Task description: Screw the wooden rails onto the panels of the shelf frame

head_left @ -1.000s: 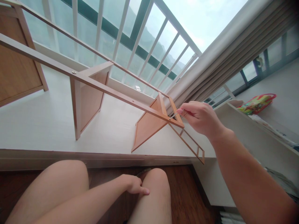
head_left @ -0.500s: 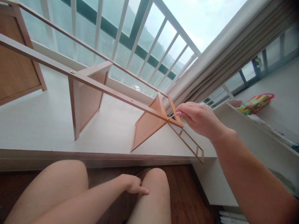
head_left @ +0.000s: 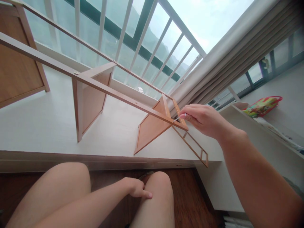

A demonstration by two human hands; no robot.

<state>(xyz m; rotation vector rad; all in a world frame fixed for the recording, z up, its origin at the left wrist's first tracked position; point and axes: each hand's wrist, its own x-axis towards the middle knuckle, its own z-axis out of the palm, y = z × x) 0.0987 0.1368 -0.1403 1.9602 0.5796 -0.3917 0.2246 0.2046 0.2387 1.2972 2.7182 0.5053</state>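
Observation:
My right hand (head_left: 198, 118) is closed in a pinch on a thin silver hex key (head_left: 177, 118). Its tip meets the long wooden rail (head_left: 123, 100) near the rail's right end, at the corner above a wooden panel (head_left: 152, 125). The fingers hide most of the key. Beneath that corner, a narrow ladder-like wooden frame (head_left: 201, 155) slants down to the right. My left hand (head_left: 137, 187) rests against the inside of my right knee, thumb stretched out and other fingers partly hidden; no object shows in it.
The wooden frame stands on a white ledge (head_left: 114, 133), with more panels (head_left: 91, 98) to the left. Behind it are white window bars (head_left: 140, 41) and a bunched curtain (head_left: 220, 47). At right, a white shelf (head_left: 268, 133) bears a colourful bag (head_left: 263, 106).
The whole view has shifted slightly, with the frame appearing a little further right. My right hand stays at the same corner with the hex key; my left hand remains by the knee.

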